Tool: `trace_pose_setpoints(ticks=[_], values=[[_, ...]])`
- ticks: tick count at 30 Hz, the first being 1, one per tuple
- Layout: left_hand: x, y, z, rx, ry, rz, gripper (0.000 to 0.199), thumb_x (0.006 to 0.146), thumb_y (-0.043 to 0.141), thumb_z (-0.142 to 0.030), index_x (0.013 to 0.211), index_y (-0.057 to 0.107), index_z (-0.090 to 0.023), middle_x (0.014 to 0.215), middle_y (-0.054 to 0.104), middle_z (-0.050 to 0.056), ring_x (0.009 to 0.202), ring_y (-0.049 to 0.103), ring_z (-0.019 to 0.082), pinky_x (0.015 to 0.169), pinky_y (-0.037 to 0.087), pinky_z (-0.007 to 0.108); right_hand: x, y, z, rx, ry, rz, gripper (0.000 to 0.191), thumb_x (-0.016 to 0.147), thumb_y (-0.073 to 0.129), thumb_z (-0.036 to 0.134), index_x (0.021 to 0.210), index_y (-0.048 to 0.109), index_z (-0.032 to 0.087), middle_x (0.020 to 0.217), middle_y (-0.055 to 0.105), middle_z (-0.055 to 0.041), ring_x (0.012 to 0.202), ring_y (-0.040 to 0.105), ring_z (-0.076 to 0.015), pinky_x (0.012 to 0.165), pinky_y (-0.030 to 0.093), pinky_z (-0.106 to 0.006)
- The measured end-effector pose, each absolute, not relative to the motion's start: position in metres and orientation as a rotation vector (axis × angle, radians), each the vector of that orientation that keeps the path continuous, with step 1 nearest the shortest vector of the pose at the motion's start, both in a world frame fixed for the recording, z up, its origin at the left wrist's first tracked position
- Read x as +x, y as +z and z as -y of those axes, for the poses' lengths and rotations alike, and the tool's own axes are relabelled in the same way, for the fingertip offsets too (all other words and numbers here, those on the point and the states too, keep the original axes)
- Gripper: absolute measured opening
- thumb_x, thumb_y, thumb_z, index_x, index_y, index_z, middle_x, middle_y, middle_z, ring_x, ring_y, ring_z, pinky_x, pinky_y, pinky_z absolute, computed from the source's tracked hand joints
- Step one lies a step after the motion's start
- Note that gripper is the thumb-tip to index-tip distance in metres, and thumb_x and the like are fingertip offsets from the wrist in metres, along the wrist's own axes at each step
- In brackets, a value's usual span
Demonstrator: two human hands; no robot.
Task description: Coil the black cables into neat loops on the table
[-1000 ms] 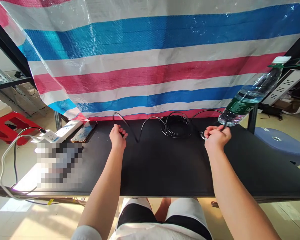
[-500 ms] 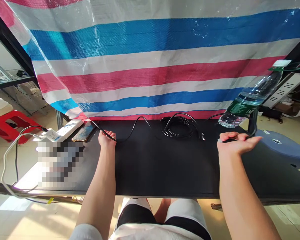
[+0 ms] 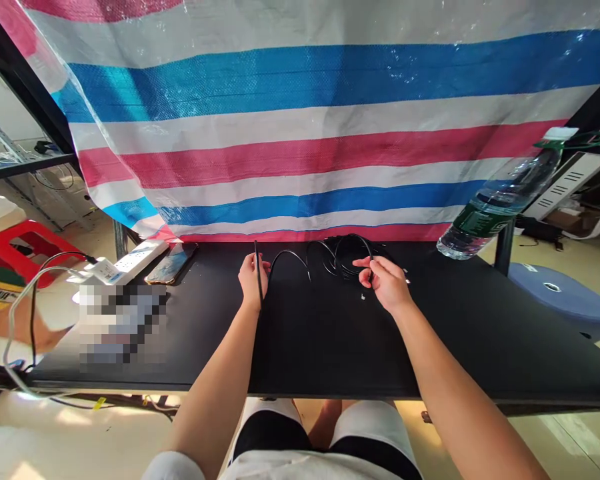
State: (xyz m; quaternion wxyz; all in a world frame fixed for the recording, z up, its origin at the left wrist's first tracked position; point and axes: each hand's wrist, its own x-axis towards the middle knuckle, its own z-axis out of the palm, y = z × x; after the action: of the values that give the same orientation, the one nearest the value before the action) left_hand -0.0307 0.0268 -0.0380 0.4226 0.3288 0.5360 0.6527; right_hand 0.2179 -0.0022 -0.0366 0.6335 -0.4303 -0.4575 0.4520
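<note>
black cable held in both hands

black cable [image 3: 347,257] is seen coiled at the back of the black table [image 3: 330,333]. one strand is gripped by the left hand [image 3: 253,280]; a loop is pinched by the right hand [image 3: 386,283].

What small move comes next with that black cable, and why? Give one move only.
Probably draw the slack arc into the coil. The left hand grips one straight stretch of the black cable upright, the right hand pinches the coil's loops on the black table, and a loose arc hangs between them, so the bundle looks unfinished.
</note>
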Motion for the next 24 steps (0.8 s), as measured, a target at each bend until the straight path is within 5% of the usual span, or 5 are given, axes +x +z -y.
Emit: trace_pose_setpoints(ticks=[4,9,14,19,24], values=[[-0.031,-0.041,-0.024,1.031,1.636,-1.541,0.016,0.08,0.053,-0.021,0.065,0.057,-0.022,0.06,0.06,-0.001,0.054,0.056,0.013,0.053,0.04,0.022,0.209,-0.035,0.01,-0.95,1.256,1.152,0.055,0.054,0.076,0.064,0.07,0.043,0.023,0.073,0.071,-0.0055,0.042,0.044,-0.0094,0.037,0.018,-0.021],[-0.031,-0.039,-0.024,1.051,1.557,-1.767,0.021,0.076,0.056,-0.017,0.056,0.056,-0.023,0.054,0.057,0.0,0.056,0.055,0.017,0.058,0.038,0.025,0.203,-0.033,0.014,-0.859,1.307,1.241,0.057,0.05,0.079,0.063,0.082,0.056,0.022,0.048,0.052,0.0048,0.04,0.031,-0.0085,0.039,0.018,-0.022],[-0.032,-0.038,-0.025,1.075,1.487,-1.843,0.03,0.078,0.054,-0.02,0.048,0.051,-0.024,0.049,0.053,0.0,0.055,0.053,0.019,0.057,0.036,0.026,0.213,-0.035,0.009,-0.781,1.092,1.186,0.059,0.054,0.073,0.071,0.054,0.038,0.024,0.044,0.028,0.0082,0.044,0.026,-0.0093,0.041,0.023,-0.024],[-0.021,-0.034,-0.018,1.197,1.436,-1.762,0.035,0.08,0.058,-0.027,0.046,0.048,-0.023,0.045,0.05,-0.002,0.051,0.048,0.016,0.055,0.034,0.025,0.202,-0.042,0.01,-1.015,0.801,1.357,0.069,0.04,0.083,0.063,0.052,0.028,0.024,0.049,0.04,0.0064,0.045,0.031,-0.0084,0.045,0.03,-0.025],[-0.01,-0.031,-0.009,1.342,1.37,-1.746,0.044,0.08,0.061,-0.035,0.044,0.039,-0.023,0.041,0.044,-0.004,0.046,0.039,0.013,0.054,0.031,0.025,0.19,-0.051,0.012,-1.311,0.509,1.519,0.051,0.064,0.071,0.053,0.049,0.032,0.025,0.047,0.047,0.0029,0.046,0.045,-0.0127,0.052,0.039,-0.029]])
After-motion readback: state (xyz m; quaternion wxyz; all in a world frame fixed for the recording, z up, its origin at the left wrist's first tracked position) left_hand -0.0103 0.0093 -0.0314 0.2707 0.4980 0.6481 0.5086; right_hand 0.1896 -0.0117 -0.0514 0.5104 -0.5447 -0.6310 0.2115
